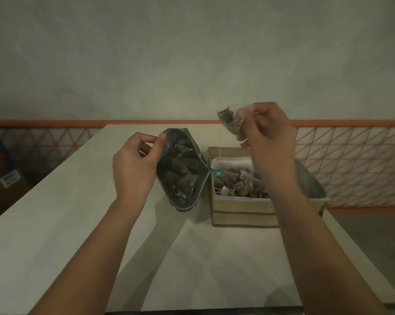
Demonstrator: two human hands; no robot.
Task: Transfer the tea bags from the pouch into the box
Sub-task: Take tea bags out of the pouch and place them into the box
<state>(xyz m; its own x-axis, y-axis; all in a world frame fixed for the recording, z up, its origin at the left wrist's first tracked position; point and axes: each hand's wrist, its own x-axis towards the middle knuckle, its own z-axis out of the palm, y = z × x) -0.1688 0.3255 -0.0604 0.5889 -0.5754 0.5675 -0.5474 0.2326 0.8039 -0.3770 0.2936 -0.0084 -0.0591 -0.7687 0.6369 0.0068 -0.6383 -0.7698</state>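
Nearest the camera, the left hand (135, 164) pinches the rim of the open pouch (180, 169), tea bags visible inside. The right hand (267, 135) grips a tea bag (229, 121) raised above the box (242, 208) on the bench (55, 219); the drop lies straight below, right of the pouch.

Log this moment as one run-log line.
left hand: pinches pouch rim, open | right hand: holds tea bags above box | box: partly filled | pouch: bags remain
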